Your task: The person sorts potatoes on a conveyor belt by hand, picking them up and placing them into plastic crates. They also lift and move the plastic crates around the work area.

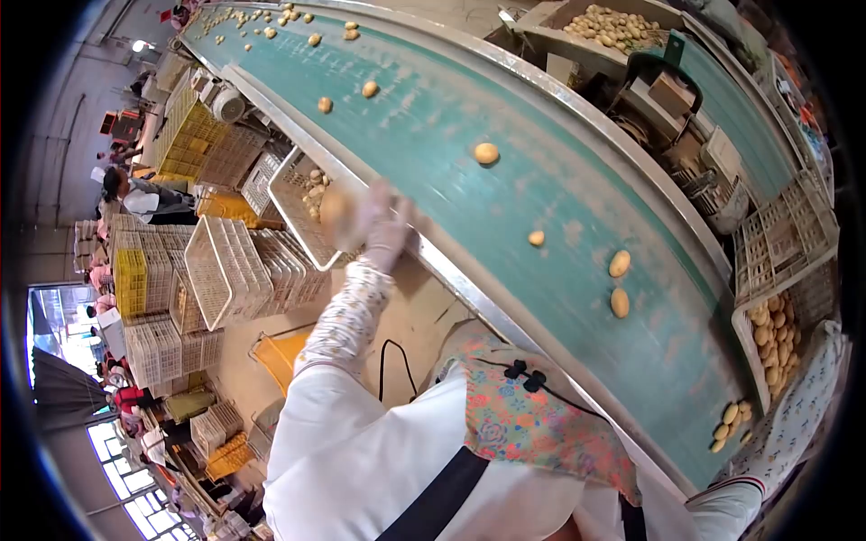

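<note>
My gloved left hand (pixel 383 230) reaches over the belt's near metal rail, beside a white crate (pixel 287 203) that holds several small potatoes (pixel 313 194). A brown, round potato-like shape (pixel 336 215) is smeared by motion right at its fingers, and I cannot tell whether they grip it. My right sleeve (pixel 794 415) runs along a crate (pixel 753 347) of potatoes at the belt's lower end; the right hand itself is out of sight. Loose potatoes (pixel 619 302) lie scattered on the green conveyor belt (pixel 451 207), with a small cluster (pixel 731 424) near the right sleeve.
Stacked white and yellow crates (pixel 230 270) stand on the floor at left, with a person (pixel 144 198) behind them. A motor (pixel 228 105) sits beside the rail. Across the belt are another conveyor (pixel 749 117) and a bin of potatoes (pixel 613 27).
</note>
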`<state>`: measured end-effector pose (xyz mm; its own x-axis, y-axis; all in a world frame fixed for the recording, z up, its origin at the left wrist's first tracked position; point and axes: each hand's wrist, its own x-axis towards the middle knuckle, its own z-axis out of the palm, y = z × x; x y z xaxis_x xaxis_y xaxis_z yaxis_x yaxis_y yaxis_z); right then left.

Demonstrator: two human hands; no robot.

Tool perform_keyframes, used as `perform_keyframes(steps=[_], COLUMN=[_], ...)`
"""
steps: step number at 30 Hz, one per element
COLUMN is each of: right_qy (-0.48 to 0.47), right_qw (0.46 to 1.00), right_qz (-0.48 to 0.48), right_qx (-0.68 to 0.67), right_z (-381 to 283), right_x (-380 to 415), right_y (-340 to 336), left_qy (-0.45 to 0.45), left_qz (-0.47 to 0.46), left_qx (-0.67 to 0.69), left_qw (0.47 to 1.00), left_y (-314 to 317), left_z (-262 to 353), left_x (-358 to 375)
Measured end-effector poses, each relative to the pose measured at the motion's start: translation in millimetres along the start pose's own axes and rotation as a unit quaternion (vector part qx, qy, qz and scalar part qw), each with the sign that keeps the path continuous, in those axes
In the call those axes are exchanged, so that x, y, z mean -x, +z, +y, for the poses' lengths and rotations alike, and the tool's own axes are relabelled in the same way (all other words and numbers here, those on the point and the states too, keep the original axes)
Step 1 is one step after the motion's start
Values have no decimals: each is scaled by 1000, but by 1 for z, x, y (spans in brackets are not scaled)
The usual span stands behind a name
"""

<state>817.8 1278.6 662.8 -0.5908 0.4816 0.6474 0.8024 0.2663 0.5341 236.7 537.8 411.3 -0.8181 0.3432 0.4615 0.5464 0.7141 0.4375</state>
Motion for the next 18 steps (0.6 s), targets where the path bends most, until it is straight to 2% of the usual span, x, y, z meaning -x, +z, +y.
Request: perform_keyframes(steps=[1, 2, 4, 6, 9, 10, 11, 12, 16, 17, 18], right_qy=[11, 22, 46, 73, 82, 93, 164, 171, 142, 101, 138], right_qw=[1000, 999, 995, 984, 944, 935, 907, 901, 926, 936, 941], right_qz=[9, 25, 73, 144, 307, 328, 341, 352, 328, 313, 263], right_qx=[-8, -14, -42, -71, -88, -95, -187, -186, -121, -126, -161], right_z=[2, 6, 2, -19, -124, -146, -144, -145, -134, -126, -122], right_x=[11, 24, 51, 86, 142, 153, 181, 182, 134, 118, 88], right_y=[4, 3, -1, -39, -135, -146, -117, -115, -86, -71, -68], left_qy=[63, 59, 84, 87, 79, 130, 151, 166, 229, 234, 236], left_qz=[4, -60, -86, -148, -178, -117, -156, -168, -191, -194, -196], left_qx=[-33, -23, 2, 24, 40, 19, -8, -5, 33, 57, 75], left_qw=[997, 996, 993, 985, 980, 984, 976, 972, 954, 951, 949], left_y=[7, 17, 26, 33, 57, 70, 68, 71, 106, 115, 123], left_z=[26, 45, 65, 87, 74, 73, 81, 96, 122, 132, 142], left_x=[6, 17, 26, 28, 28, 35, 27, 23, 28, 35, 37])
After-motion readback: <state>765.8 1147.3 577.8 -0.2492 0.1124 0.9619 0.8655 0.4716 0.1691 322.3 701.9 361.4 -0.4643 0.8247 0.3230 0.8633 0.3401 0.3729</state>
